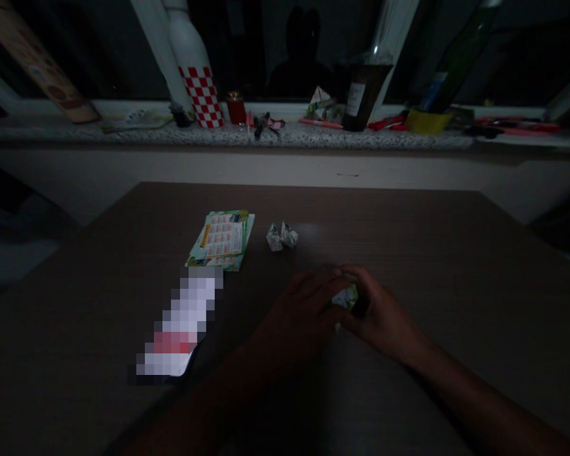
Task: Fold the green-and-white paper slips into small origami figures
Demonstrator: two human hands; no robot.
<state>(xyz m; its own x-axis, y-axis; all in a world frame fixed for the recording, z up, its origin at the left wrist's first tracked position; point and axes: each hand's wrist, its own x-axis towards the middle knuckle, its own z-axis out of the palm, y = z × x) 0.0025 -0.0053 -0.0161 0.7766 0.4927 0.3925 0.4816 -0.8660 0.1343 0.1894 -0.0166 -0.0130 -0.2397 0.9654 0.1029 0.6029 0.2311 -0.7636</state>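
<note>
1. Fingers (pixel 367 277) of our right hand (pixel 392 326) curve around a paper piece (pixel 346 295), gripping it with the thumb laid across its lower part.
2. With our left hand (pixel 299 313) we cover the left side of the piece, fingers bent; we cannot tell whether they grip, since the hand hides the contact.
3. We work in dim light on a brown wood-grain table (pixel 432 244), in front of a pale wall (pixel 285 168) and a speckled stone windowsill (pixel 304 134).
4. We locate the paper piece between both hands, slightly right of table centre. It shows green and white print; its full shape is hidden.
5. Beyond our hands we see two folded paper units (pixel 289 236), side by side, faceted and pointed.
6. To their left we see flat, glossy printed sheets (pixel 221 239), stacked with edges misaligned; a blurred-out phone (pixel 183 323) lies near them.
7. On the sill we see an upright red-and-white checked bottle (pixel 201 95).
</note>
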